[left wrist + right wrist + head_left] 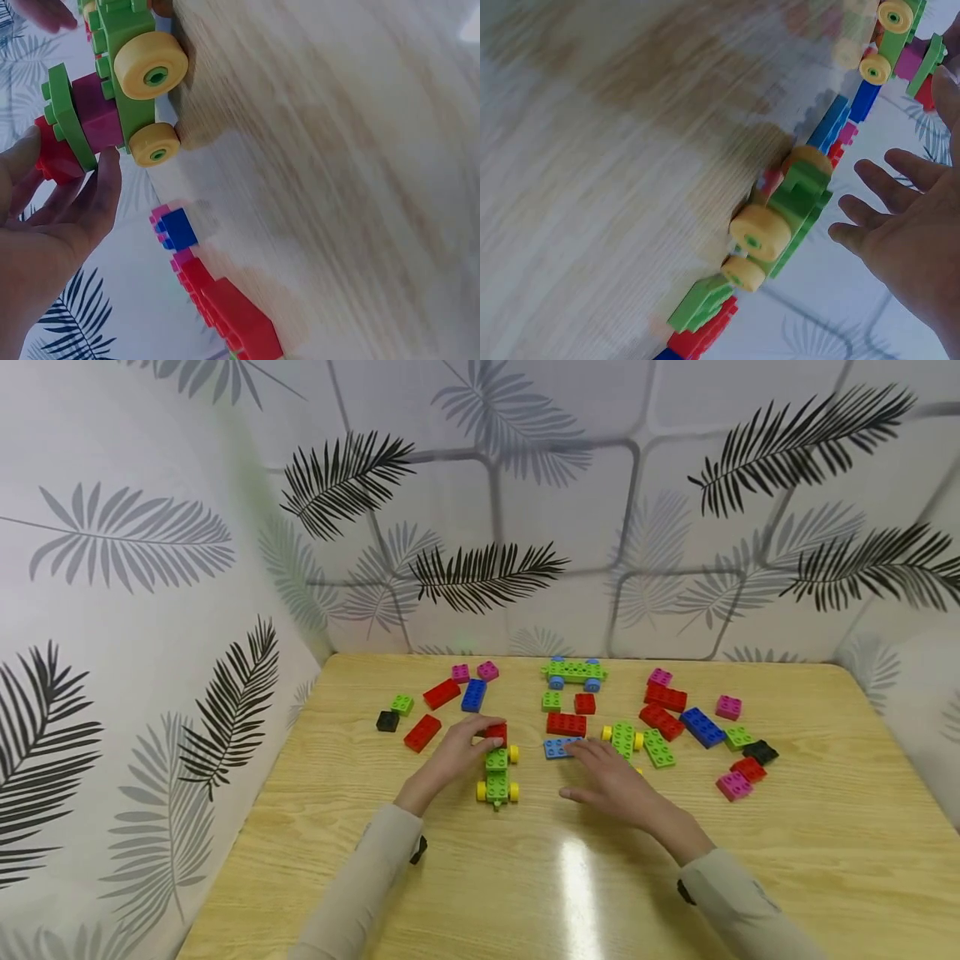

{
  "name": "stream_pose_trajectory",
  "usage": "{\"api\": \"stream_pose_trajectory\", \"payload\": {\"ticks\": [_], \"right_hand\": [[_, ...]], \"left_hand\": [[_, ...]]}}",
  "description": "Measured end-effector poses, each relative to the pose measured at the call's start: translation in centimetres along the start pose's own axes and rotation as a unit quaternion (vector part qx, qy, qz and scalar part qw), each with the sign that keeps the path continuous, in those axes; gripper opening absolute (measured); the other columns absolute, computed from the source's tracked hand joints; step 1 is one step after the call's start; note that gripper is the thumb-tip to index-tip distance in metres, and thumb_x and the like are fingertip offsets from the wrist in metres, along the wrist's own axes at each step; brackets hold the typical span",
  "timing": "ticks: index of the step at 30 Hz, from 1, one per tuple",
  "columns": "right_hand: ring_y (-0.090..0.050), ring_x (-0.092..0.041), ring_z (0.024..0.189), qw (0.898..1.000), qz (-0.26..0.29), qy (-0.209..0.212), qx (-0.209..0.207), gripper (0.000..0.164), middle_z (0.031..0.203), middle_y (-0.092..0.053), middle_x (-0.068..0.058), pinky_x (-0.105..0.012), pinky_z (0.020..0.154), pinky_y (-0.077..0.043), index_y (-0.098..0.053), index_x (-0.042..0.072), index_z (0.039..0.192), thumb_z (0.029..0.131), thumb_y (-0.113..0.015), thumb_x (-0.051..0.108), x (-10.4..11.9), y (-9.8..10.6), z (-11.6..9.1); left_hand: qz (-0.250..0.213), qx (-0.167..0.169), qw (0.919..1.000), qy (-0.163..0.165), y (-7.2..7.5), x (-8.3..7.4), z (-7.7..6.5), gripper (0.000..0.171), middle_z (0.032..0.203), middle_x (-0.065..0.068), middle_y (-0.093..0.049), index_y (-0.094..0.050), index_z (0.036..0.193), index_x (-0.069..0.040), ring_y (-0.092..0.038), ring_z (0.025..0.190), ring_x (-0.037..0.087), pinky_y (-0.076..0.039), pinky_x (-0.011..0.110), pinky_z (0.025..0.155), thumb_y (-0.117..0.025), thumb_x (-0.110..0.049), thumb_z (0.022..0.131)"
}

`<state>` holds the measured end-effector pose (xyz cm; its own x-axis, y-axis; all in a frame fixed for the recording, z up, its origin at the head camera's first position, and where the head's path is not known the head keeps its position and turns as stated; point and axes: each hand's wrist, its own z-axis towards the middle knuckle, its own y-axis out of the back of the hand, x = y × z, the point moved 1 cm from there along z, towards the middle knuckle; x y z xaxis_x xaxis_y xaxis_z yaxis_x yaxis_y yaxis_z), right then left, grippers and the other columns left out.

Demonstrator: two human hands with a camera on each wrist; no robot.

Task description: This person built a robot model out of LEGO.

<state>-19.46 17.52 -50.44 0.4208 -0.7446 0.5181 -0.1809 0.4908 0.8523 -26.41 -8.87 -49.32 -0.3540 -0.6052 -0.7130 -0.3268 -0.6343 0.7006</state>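
Observation:
My left hand (459,750) pinches a red brick (58,152) at the top of a stack. Below that brick sit a flat green brick (69,116) and a magenta brick (97,112), which stands on a green car base (497,787) with yellow wheels. My right hand (617,781) hovers with spread fingers and holds nothing. Its fingertips overlap a light blue brick (558,748) in the head view. Beside this hand stands a second green car base (623,739) with yellow wheels, partly hidden by the hand in the head view.
At the back stands a green car base (573,672) with blue wheels. A red brick (566,724) lies ahead of the right hand. Several loose bricks, including a dark blue brick (702,727), lie to the right; others, including a red brick (422,732), lie to the left.

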Motion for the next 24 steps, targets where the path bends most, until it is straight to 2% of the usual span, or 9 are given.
{"api": "stream_pose_trajectory", "payload": {"ticks": [11, 15, 19, 24], "right_hand": [[-0.027, -0.047, 0.135, 0.999, -0.005, -0.047, -0.023, 0.074, 0.145, -0.037, -0.026, -0.064, 0.104, -0.028, -0.037, -0.001, 0.145, 0.089, -0.070, 0.036, -3.8, 3.4, -1.9], [-0.028, -0.049, 0.134, 0.998, -0.001, -0.065, -0.021, 0.080, 0.145, -0.036, -0.028, -0.065, 0.104, -0.026, -0.035, -0.003, 0.144, 0.085, -0.074, 0.034, -5.3, 4.6, -2.4], [-0.027, -0.049, 0.135, 0.997, 0.008, -0.080, -0.006, 0.086, 0.147, -0.034, -0.027, -0.065, 0.104, -0.025, -0.033, -0.002, 0.146, 0.083, -0.076, 0.038, -6.7, 4.9, -2.5], [-0.030, -0.049, 0.133, 0.997, 0.001, -0.073, -0.001, 0.092, 0.145, -0.037, -0.029, -0.065, 0.103, -0.027, -0.034, -0.003, 0.146, 0.079, -0.078, 0.043, -7.9, 4.6, -2.3]], "left_hand": [[0.003, 0.003, 0.9991, 0.042, 1.7, 1.1, 1.0, 0.040, 0.128, 0.006, -0.057, -0.054, 0.137, -0.010, -0.054, 0.116, 0.024, -0.045, 0.038, 0.098, -0.055, -0.021, 0.099], [0.004, 0.003, 0.9990, 0.044, 2.2, 1.4, 1.4, 0.040, 0.128, 0.008, -0.057, -0.053, 0.137, -0.009, -0.054, 0.115, 0.025, -0.046, 0.038, 0.097, -0.055, -0.019, 0.099], [0.006, 0.002, 0.9991, 0.043, 2.5, 1.6, 1.8, 0.039, 0.125, 0.009, -0.058, -0.054, 0.136, -0.009, -0.055, 0.115, 0.025, -0.047, 0.038, 0.097, -0.055, -0.018, 0.099], [0.008, 0.002, 0.9993, 0.037, 2.7, 2.0, 2.3, 0.039, 0.127, 0.009, -0.057, -0.054, 0.137, -0.010, -0.055, 0.117, 0.025, -0.046, 0.038, 0.098, -0.055, -0.018, 0.099]]}}
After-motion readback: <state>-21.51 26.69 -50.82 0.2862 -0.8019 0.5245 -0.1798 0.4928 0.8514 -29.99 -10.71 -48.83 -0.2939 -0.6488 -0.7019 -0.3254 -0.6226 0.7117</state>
